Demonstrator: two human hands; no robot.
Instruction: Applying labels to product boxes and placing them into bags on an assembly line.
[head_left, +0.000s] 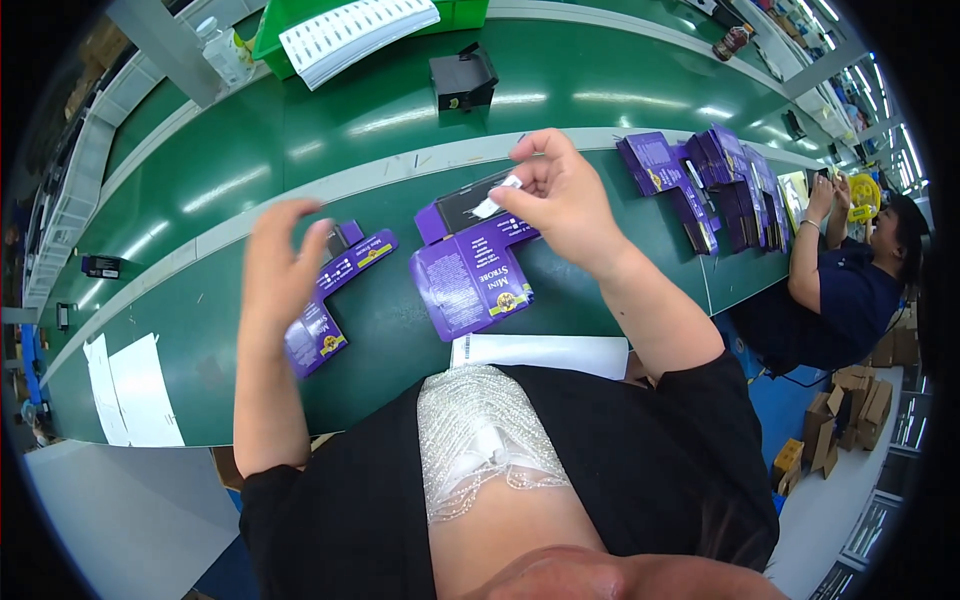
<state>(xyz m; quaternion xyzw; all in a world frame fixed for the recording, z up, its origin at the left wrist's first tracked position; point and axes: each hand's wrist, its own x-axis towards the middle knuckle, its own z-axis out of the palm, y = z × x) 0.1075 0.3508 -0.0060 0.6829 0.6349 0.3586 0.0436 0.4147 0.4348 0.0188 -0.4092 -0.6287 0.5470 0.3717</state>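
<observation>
Two flattened purple cartons lie within the person's reach. The main carton is midway along the tabletop, between its near edge and a pale strip along its far edge. Its long axis slants from near-left to far-right, the narrow arm pointing right. The right hand covers that arm's end, thumb and fingers pinched at a small white slip over a black panel. The second carton lies to the left, partly hidden by the left hand, whose fingers are curved and spread; whether it touches the carton, I cannot tell.

One white sheet lies at the near edge; two white sheets lie toward the left. Rightward are overlapping carton piles, too crowded to count, then one co-worker. Beyond the strip are one black box and one green bin.
</observation>
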